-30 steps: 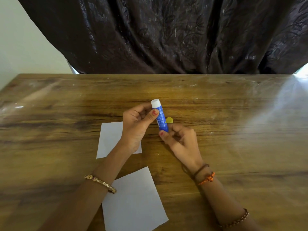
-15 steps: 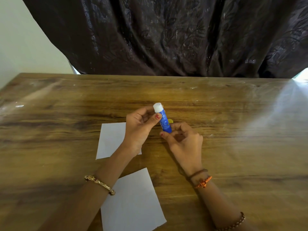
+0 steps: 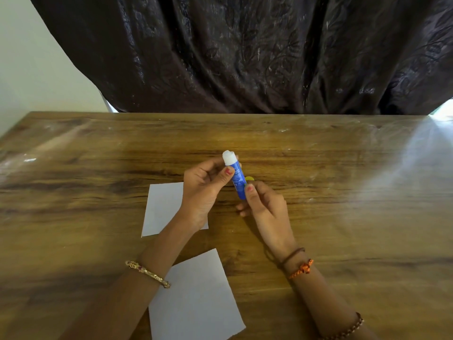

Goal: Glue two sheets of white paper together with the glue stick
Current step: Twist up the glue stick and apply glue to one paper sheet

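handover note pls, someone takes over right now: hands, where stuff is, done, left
Left hand: pinching the upper part of the glue stick.
Right hand: gripping its lower end.
Glue stick: held above the table, tilted, white glue showing at the top. A small yellow piece, perhaps the cap, lies just behind it.
Far sheet: flat, partly under the left wrist. Near sheet: flat, separate, at the table's near edge.
Done: stick uncapped.
Left: spread glue on one sheet, press the other on top.
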